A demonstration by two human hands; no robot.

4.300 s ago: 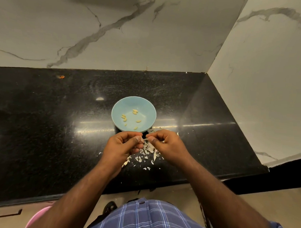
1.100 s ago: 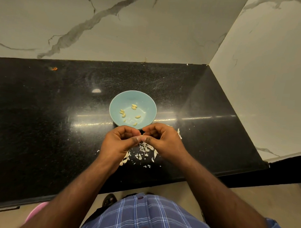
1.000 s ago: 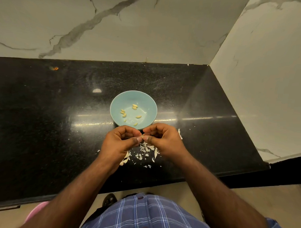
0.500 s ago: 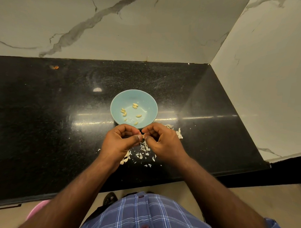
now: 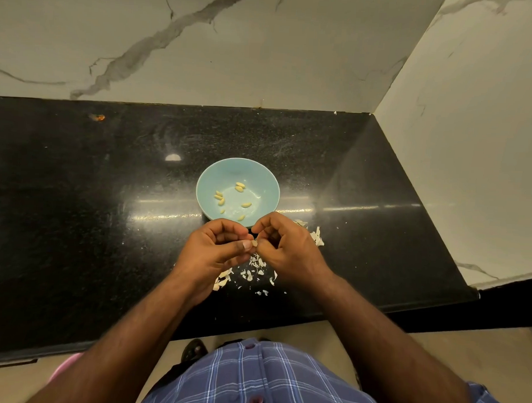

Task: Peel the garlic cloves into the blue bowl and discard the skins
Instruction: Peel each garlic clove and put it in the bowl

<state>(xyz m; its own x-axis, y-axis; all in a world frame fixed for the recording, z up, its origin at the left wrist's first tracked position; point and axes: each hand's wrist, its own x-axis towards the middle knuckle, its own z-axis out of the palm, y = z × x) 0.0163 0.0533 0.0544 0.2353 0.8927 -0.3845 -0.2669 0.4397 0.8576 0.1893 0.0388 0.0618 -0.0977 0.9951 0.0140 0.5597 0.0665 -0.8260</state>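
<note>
Black speckled stone counter [image 5: 77,225] set in a marble corner, blue bowl [image 5: 262,177] near its middle, garlic skins [image 5: 253,271] scattered toward the front edge

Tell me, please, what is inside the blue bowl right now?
The blue bowl holds eight or so peeled garlic cloves scattered over its bottom. Its near rim is hidden behind both hands, so anything lying there cannot be seen.

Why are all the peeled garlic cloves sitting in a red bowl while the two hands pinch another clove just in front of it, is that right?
Nearly right, but the bowl is blue, not red, as the head view shows. The peeled garlic cloves do lie inside it, and the left hand and right hand pinch another clove just in front of it.
</note>
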